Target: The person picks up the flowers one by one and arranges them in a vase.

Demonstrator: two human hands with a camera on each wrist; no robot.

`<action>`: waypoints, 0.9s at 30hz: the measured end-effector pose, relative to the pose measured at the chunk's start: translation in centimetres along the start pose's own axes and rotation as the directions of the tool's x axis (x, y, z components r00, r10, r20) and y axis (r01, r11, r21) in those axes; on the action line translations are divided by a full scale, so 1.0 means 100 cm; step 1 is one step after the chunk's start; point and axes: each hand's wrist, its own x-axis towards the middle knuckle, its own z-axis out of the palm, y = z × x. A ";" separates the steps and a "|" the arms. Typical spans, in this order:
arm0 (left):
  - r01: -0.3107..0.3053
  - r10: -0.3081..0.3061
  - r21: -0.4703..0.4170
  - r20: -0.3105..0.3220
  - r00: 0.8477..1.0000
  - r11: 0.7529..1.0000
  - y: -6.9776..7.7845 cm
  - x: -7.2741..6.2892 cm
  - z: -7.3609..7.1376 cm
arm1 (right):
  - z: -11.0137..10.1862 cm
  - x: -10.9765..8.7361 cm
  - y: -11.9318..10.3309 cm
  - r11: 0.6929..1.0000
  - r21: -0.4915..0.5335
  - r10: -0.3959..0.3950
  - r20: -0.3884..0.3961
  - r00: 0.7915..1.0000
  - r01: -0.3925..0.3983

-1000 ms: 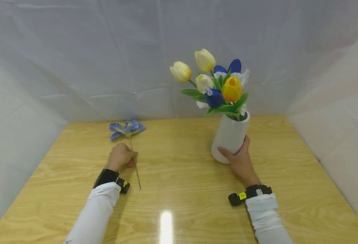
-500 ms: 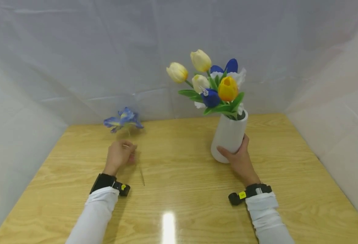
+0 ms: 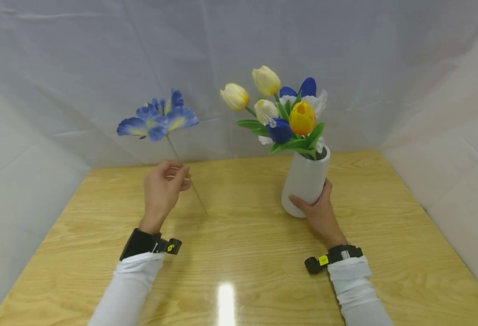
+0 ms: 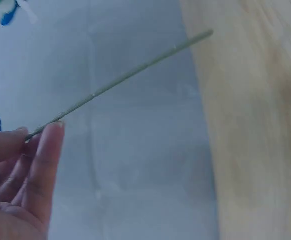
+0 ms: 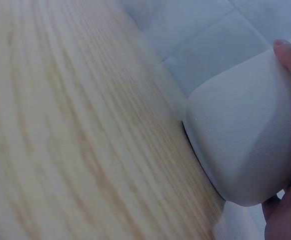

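My left hand (image 3: pixel 163 190) pinches the thin stem (image 4: pixel 120 79) of a blue iris (image 3: pixel 157 120) between thumb and fingers. The bloom, blue with yellow streaks, stands above the hand, and the stem slants down to the right past the fingers. On the right, my right hand (image 3: pixel 320 213) grips the lower part of a white vase (image 3: pixel 306 181), thumb in front. In the right wrist view the vase's base (image 5: pixel 225 135) is right at the wood. Cream tulips (image 3: pixel 266 81), an orange-yellow tulip (image 3: pixel 303 118) and blue-and-white flowers (image 3: pixel 280 130) with green leaves fill the vase.
A light wooden table (image 3: pixel 239 253) lies under both hands. Pale grey sheeting (image 3: pixel 100 81) hangs behind it and along both sides. Each wrist wears a black band with a small camera (image 3: pixel 313 266).
My left hand has lifted the iris off the table, up and slightly right, so its bloom now stands upright. The right hand and vase have barely moved.
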 end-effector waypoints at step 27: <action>-0.548 0.558 -0.410 -0.107 0.823 0.730 0.129 -0.020 0.100 | 0.008 -0.001 -0.001 0.998 0.051 -0.048 0.010 0.999 0.047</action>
